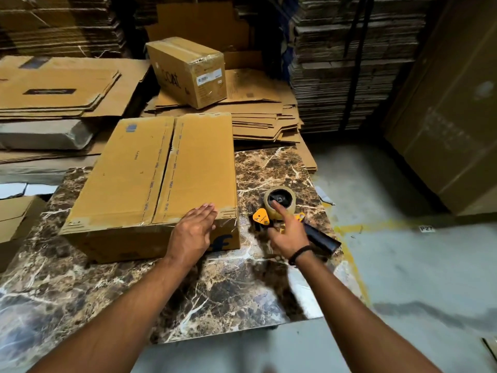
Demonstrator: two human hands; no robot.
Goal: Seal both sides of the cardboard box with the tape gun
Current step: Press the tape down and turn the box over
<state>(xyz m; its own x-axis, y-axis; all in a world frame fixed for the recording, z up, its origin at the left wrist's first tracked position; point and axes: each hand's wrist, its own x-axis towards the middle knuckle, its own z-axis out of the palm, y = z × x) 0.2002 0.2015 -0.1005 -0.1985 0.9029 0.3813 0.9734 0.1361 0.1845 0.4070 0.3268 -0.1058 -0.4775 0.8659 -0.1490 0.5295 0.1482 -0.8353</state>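
Note:
A brown cardboard box (150, 181) lies on the marble table (220, 289), its two top flaps folded shut with a bare seam between them. My left hand (197, 227) rests flat with straight fingers on the box's near right corner. To the right of the box lies the tape gun (281, 208), with a yellow frame, a roll of brown tape and a black handle. My right hand (285, 232) is over the tape gun, index finger stretched onto the roll, the other fingers curled near the frame. Whether they grip it is unclear.
A smaller taped box (188, 71) sits on flattened cartons (258, 117) behind the table. More flat cardboard (59, 87) is stacked at the left, tall bundles (347, 63) at the back right. Grey concrete floor (403, 265) with a yellow line lies to the right.

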